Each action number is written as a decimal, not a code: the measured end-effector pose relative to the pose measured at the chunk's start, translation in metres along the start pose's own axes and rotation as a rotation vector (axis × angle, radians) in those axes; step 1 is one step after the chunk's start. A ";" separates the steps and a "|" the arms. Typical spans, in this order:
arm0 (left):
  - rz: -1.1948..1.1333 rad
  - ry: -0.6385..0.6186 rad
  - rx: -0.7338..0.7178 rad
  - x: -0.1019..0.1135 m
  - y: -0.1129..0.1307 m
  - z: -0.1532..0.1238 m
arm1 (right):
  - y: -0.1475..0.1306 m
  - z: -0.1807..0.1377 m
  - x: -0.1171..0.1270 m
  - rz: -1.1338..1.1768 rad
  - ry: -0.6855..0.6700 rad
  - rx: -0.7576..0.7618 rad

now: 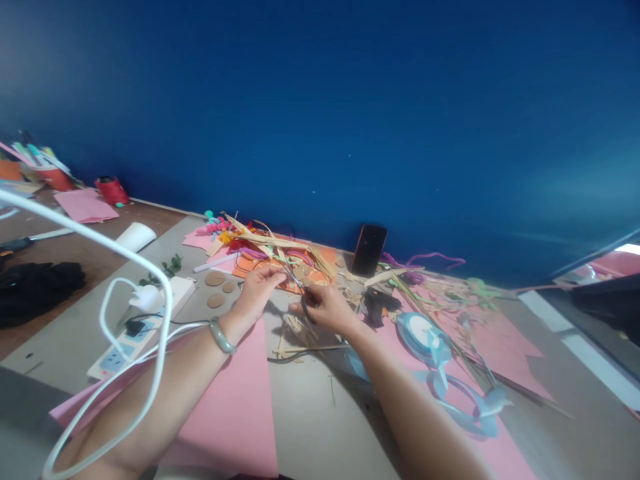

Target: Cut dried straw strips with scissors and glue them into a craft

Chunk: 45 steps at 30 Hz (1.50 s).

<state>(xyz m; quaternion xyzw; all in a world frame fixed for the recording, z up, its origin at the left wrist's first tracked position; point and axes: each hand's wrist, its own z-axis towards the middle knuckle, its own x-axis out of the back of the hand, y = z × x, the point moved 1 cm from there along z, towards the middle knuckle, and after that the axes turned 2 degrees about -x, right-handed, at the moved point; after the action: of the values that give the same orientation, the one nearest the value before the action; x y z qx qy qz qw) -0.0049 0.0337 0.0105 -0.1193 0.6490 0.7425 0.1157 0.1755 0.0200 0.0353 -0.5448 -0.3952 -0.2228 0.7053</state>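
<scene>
My right hand point(327, 308) grips a pair of scissors point(295, 279) by the dark handles, its metal blades pointing up and left. Close to the blade tips, my left hand point(257, 290) is closed in a pinch; whatever sits between its fingertips is too small to name. Beneath and behind both hands lies orange paper point(247, 265) strewn with straw-coloured strips point(280, 240). Short dry scraps point(299, 331) are scattered on the table below my right hand. Several flat brown discs point(215, 278) rest to the left of my left hand.
A power strip point(183, 293) with a white cable point(167, 313) crosses the left side, over my left forearm. Pink paper point(240, 407) lies under that arm. A phone point(369, 250) leans against the blue wall point(325, 120). Blue ribbon point(420, 333) sits right of my right arm.
</scene>
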 end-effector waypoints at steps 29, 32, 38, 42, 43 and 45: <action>0.039 -0.026 -0.014 0.001 0.000 -0.002 | 0.016 0.006 -0.004 0.230 -0.040 -0.062; 0.023 -0.046 0.022 0.001 -0.001 -0.001 | 0.015 0.007 -0.003 0.382 -0.031 -0.073; -0.043 -0.031 0.053 0.001 0.001 0.000 | 0.012 0.005 0.001 0.241 -0.051 0.036; -0.060 -0.011 0.063 0.000 0.003 0.000 | 0.010 0.003 0.005 0.067 -0.041 0.078; -0.051 -0.014 0.062 0.000 0.003 0.000 | 0.010 0.002 0.005 0.044 -0.037 0.078; -0.030 -0.024 0.051 -0.001 0.003 -0.001 | 0.008 0.002 0.006 0.006 -0.028 0.073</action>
<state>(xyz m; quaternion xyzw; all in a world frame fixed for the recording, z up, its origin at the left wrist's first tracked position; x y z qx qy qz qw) -0.0051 0.0326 0.0134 -0.1171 0.6643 0.7252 0.1379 0.1849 0.0249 0.0357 -0.5229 -0.4113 -0.1981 0.7198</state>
